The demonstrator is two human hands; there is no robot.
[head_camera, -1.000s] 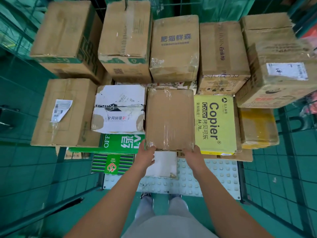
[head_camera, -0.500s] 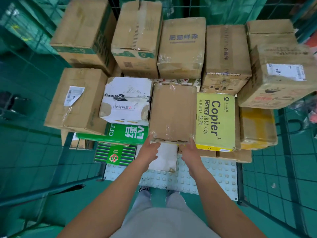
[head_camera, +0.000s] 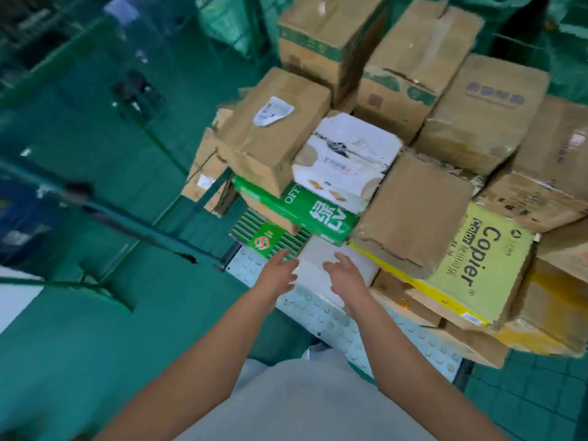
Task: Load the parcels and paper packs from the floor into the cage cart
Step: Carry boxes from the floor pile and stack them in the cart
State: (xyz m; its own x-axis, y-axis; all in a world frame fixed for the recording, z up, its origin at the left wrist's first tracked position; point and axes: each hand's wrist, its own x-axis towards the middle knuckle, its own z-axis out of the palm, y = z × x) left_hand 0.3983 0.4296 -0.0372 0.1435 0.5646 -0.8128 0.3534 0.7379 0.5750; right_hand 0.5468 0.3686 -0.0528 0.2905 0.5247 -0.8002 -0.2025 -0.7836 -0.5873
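Green floor point(head_camera: 95, 345) all around (blurred), with a white patch point(head_camera: 16, 294) at left.

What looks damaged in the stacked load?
The white carton between the brown boxes has a torn, scuffed face with brown patches showing. The plain brown box beside it has a ragged front lower edge.

Green floor point(head_camera: 165, 329) all around. Blurred dark shape point(head_camera: 136, 90) upper left on that floor. Blue blur point(head_camera: 19, 218) at left edge. White patch point(head_camera: 16, 294) just below it.
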